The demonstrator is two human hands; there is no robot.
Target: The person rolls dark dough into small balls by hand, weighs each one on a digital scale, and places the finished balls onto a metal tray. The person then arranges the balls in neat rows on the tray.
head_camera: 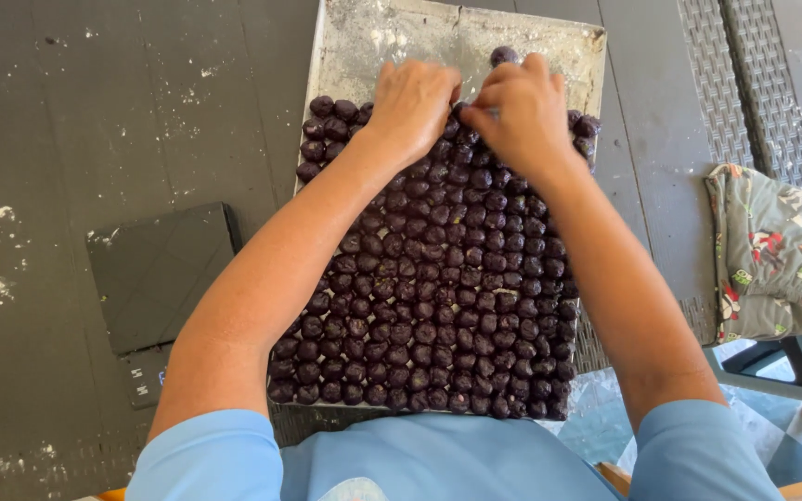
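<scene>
Dark purple dough balls (438, 306) fill a floured metal baking tray (364, 37) in tight rows, far too many to count exactly, well over a hundred; one ball (503, 56) sits alone beyond the far row. Two hands work at the tray's far end: the left hand (412, 102) rests curled on the balls, and the right hand (523, 109) pinches among them, fingers bunched. Left of the tray lies one black scale (164, 278); right of it, one patterned grey cloth (777, 250).
</scene>
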